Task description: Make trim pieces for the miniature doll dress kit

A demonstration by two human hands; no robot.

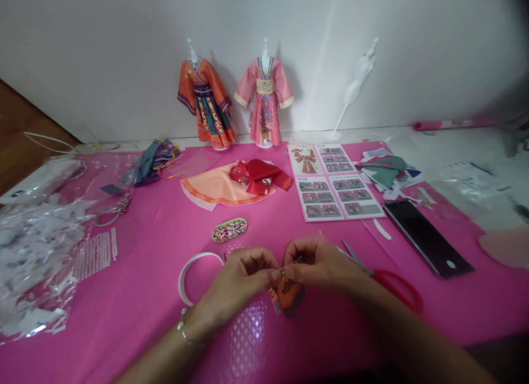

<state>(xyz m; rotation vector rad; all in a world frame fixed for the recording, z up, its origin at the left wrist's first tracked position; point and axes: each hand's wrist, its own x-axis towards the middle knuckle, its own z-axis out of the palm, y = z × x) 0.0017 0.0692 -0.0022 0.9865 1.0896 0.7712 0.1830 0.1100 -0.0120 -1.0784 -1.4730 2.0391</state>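
Both hands meet over the pink mat, thumbs and fingertips pinched close together. My left hand [250, 274] and my right hand [316, 265] grip the top edge of a small orange patterned fabric piece [288, 291] with grey parts, which hangs below the fingertips. Part of it is covered by the fingers. A white tape roll [182, 279] lies beside my left hand. Close to my right forearm are red-handled scissors [399, 290], their blades partly apart. Beyond the hands sits a small oval tray of colourful beads [230, 230].
Two dressed doll mannequins, one orange [209, 103] and one pink [265, 103], stand at the wall near a bare white mannequin [357, 84]. Peach fabric [210, 183], red fabric [262, 177], an instruction sheet [336, 183] and a phone [427, 238] lie ahead. Plastic bags [33, 252] cover the left.
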